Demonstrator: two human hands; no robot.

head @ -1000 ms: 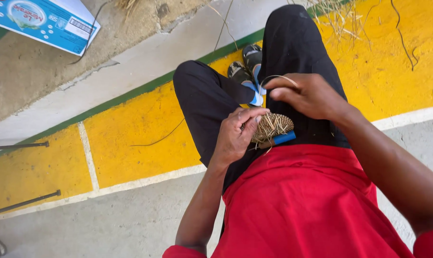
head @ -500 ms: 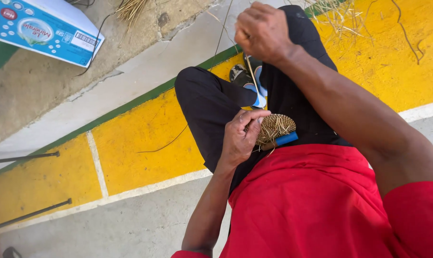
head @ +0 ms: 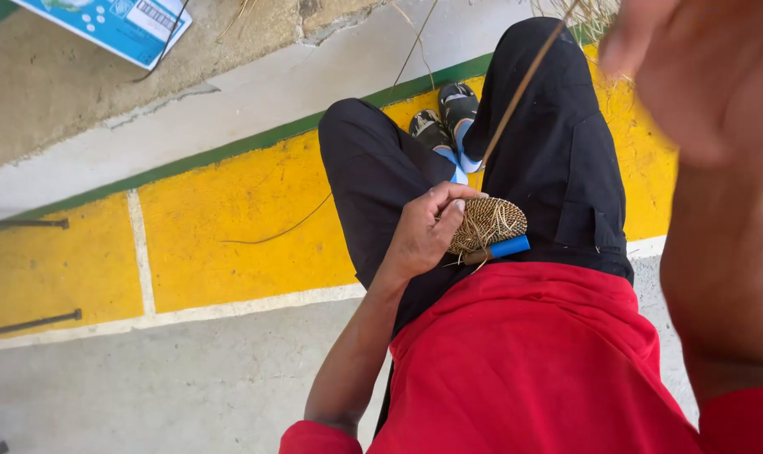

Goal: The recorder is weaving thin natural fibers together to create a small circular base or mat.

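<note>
My left hand (head: 428, 231) grips the edge of a small round woven straw disc (head: 489, 223) resting on my lap, over black trousers. A blue-handled tool (head: 501, 249) lies just under the disc. My right hand (head: 693, 76) is raised close to the camera, blurred, pinching a long thin straw strand (head: 524, 84) that runs taut down to the disc. I sit in a red shirt with my sandalled feet (head: 449, 122) on the yellow floor.
A blue and white cardboard box (head: 112, 25) lies at the top left on bare concrete. Loose straw (head: 583, 13) lies at the top edge. Yellow painted tiles (head: 230, 227) with a green stripe run under my legs. Dark metal rods (head: 28, 324) stick in from the left.
My right hand has risen from the disc up toward the camera, pulling the straw strand long and taut. My left hand has kept its hold on the disc.
</note>
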